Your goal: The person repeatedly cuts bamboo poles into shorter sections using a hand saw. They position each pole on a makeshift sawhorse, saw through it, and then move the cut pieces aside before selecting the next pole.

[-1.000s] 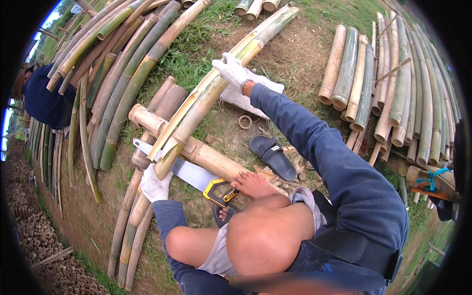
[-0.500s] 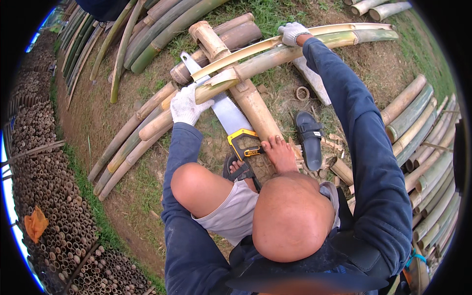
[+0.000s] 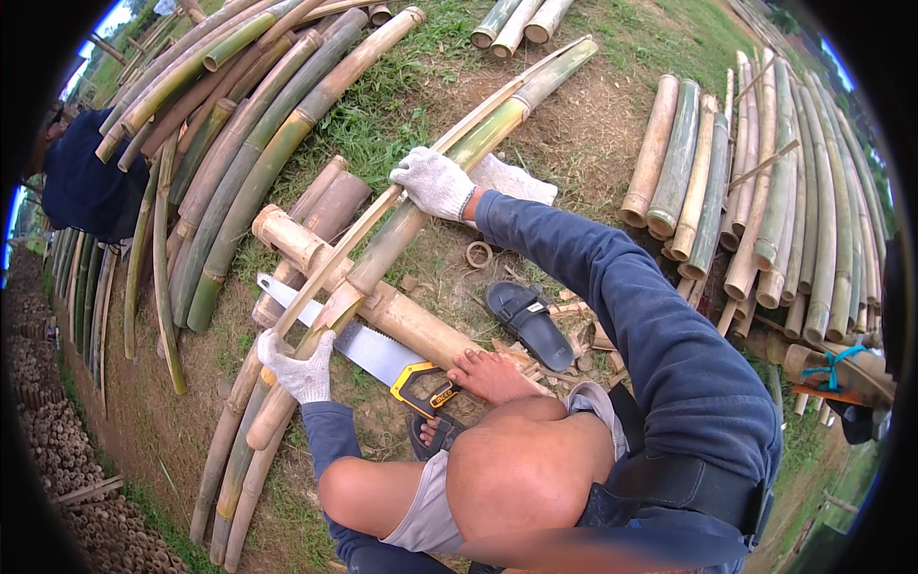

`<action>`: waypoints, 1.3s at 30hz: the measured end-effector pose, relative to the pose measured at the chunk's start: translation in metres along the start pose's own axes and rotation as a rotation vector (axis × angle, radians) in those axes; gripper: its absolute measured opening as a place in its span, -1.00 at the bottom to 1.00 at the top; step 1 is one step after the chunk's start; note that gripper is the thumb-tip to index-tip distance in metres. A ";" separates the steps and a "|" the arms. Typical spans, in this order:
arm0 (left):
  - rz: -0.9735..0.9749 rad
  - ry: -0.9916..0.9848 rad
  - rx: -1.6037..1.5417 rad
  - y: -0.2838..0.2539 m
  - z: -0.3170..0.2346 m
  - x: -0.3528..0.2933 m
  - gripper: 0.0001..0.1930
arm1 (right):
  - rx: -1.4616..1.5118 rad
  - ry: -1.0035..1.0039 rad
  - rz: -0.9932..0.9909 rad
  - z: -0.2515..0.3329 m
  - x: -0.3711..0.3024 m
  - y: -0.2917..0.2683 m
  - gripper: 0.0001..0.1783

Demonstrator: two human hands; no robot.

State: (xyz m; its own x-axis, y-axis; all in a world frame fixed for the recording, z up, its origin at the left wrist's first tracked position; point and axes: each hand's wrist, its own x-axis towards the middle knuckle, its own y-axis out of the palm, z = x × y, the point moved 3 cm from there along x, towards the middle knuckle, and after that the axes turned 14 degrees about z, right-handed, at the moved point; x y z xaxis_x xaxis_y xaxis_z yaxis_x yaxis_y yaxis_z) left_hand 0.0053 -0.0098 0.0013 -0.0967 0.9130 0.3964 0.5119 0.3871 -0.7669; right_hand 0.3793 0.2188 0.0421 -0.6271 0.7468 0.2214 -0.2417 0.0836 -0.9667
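My left hand [image 3: 298, 365] in its white glove is closed around the near end of the split bamboo pole [image 3: 421, 215], and my right hand [image 3: 435, 182], gloved too, is clamped over the pole further up, fingers curled across the top. Compared with half a second ago the grips are the same, but the view has swung: the pole now runs from lower left to upper right, and the stacked poles [image 3: 765, 191] on the right have come back into sight. My hands have not slid along the pole, so I judge I am holding it steady on its rest, not shifting it.

The pole lies across a thick bamboo log [image 3: 382, 306], which props it off the ground. A thin strip [image 3: 344, 258] stands apart along its upper side, touching my right glove. The hand saw [image 3: 368, 349] lies flat on the ground beside the log, untouched, its yellow and black handle just by my bare foot [image 3: 492, 373]. A black sandal [image 3: 531, 323] lies nearby.
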 end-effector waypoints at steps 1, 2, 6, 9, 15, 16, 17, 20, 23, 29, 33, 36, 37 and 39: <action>-0.025 -0.059 -0.083 0.003 0.003 -0.003 0.18 | 0.023 0.014 -0.016 0.004 -0.007 -0.002 -0.81; -0.043 -0.072 -0.188 0.004 0.006 -0.004 0.08 | 0.013 0.021 -0.044 0.008 -0.012 -0.005 -0.81; 0.039 -0.057 -0.233 0.008 0.005 -0.004 -0.59 | 0.092 0.105 -0.139 0.018 -0.028 -0.006 -0.80; 0.082 -0.080 -0.250 0.004 -0.003 -0.005 -0.66 | 0.179 0.141 -0.204 0.022 -0.037 -0.001 -0.71; 0.142 0.044 -0.148 -0.001 -0.020 -0.010 -0.71 | 0.369 0.301 -0.324 0.021 -0.063 0.013 -0.33; 0.160 0.037 -0.149 -0.002 -0.019 -0.011 -0.71 | 0.337 0.289 -0.422 0.021 -0.066 0.010 -0.34; 0.177 0.072 -0.088 -0.003 -0.019 -0.012 -0.70 | 0.330 0.326 -0.456 0.020 -0.069 0.008 -0.34; 0.230 0.133 -0.002 -0.003 -0.015 -0.016 -0.67 | 0.303 0.372 -0.372 0.020 -0.065 -0.004 -0.40; 0.251 0.119 0.034 -0.006 -0.005 -0.016 -0.67 | 0.210 0.389 -0.088 0.021 -0.052 -0.021 -0.50; 0.223 0.051 0.024 -0.018 0.014 -0.021 -0.70 | -0.012 0.049 0.136 0.028 -0.034 -0.035 -0.38; 0.219 0.063 0.035 -0.021 0.017 -0.022 -0.73 | 0.048 -0.207 0.313 0.026 -0.010 -0.008 -0.23; 0.245 0.053 0.008 -0.021 0.018 -0.021 -0.73 | 0.107 -0.167 0.489 0.021 0.013 0.009 -0.11; 0.257 0.042 -0.011 -0.021 0.018 -0.021 -0.73 | 0.118 -0.128 0.602 0.018 0.021 0.013 -0.11; 0.279 0.022 -0.026 -0.020 0.017 -0.024 -0.72 | 0.172 -0.178 0.649 0.018 0.033 0.012 -0.08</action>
State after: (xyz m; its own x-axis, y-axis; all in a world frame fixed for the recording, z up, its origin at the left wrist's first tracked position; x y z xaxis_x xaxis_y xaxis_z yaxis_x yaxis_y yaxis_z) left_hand -0.0172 -0.0370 -0.0013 0.0698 0.9807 0.1829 0.5377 0.1174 -0.8349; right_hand 0.3421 0.2329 0.0402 -0.7927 0.4900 -0.3627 0.1186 -0.4597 -0.8801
